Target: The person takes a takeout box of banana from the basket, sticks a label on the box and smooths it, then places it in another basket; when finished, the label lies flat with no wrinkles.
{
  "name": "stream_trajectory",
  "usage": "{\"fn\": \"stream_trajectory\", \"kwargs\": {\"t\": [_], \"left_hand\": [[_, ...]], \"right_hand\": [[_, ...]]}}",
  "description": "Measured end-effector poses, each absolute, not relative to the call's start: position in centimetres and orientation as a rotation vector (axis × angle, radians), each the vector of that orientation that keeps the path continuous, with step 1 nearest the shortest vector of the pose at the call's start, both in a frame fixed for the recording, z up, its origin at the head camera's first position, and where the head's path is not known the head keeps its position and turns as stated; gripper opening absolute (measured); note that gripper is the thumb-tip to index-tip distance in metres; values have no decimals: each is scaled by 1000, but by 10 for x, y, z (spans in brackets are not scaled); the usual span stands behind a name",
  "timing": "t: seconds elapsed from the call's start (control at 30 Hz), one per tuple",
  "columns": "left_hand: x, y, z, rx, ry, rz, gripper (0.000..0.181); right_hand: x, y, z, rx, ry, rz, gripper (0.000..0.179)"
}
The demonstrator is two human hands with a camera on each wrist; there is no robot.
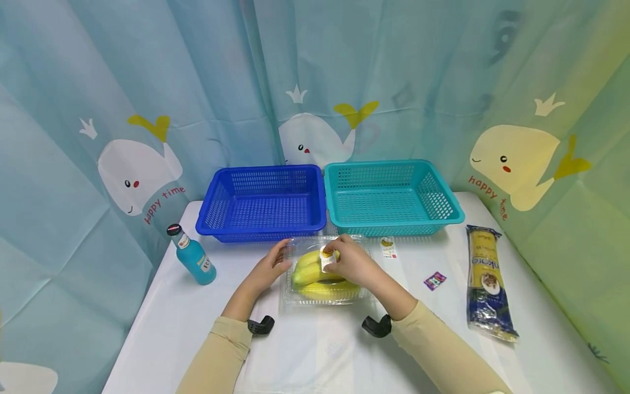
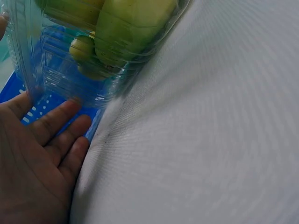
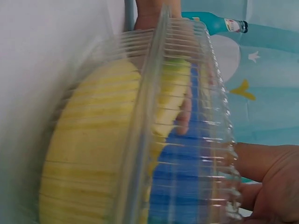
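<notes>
A clear plastic clamshell box (image 1: 290,293) with yellow-green bananas (image 1: 310,273) inside stands on the white table, its lid down. Over the lid my right hand (image 1: 351,262) holds a small white label (image 1: 327,259) with a yellow picture, thumb and forefinger at its edge. In the right wrist view that hand (image 3: 280,184) is partly cut off at the frame's edge. At the box's left side is my left hand (image 1: 268,268). In the left wrist view its fingers (image 2: 58,119) are spread and nearly straight, the tips right at the box wall.
Behind the box stand a blue basket (image 1: 261,232) and a teal basket (image 1: 394,225), side by side. A turquoise bottle (image 1: 197,260) is at the left. On the right lie a banana-print label (image 1: 388,248), a small purple packet (image 1: 435,280) and a long yellow-and-blue pasta bag (image 1: 487,279).
</notes>
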State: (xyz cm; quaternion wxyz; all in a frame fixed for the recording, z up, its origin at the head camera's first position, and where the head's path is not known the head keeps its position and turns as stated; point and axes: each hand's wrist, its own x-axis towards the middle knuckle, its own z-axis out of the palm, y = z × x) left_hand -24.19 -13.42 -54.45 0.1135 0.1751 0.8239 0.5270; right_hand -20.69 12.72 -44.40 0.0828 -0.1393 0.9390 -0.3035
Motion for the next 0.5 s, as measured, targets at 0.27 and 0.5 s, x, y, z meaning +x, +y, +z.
{"fn": "stream_trajectory", "kwargs": {"t": [0.27,0.5], "left_hand": [[-243,-134,-546,552,2412,1545,71],[-242,-136,-542,503,2408,1527,68]], "right_hand": [[-205,140,-439,-373,2848,-820,33],[-203,148,-438,-385,2868,-823,36]]}}
